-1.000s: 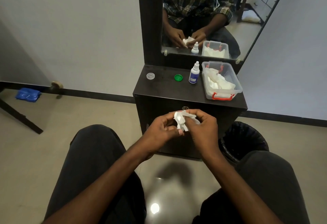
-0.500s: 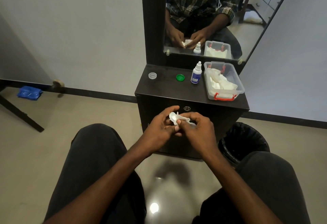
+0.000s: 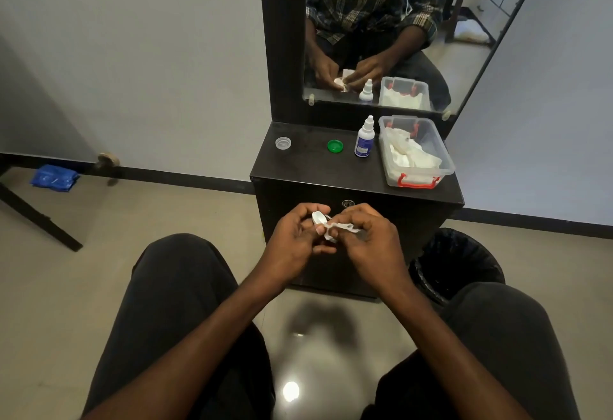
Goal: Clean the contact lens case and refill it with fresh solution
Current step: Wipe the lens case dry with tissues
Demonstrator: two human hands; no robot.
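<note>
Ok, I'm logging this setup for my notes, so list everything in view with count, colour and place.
clear cap: 1, transparent, cabinet top, left
green cap: 1, green, cabinet top, middle
solution bottle: 1, white and blue, beside the box
plastic box: 1, clear with red latch, holds white tissues
bin: 1, black, floor, right
blue cloth: 1, floor, far left
lens case: 1, whitish, in left hand
tissue: 1, white, in right hand
</note>
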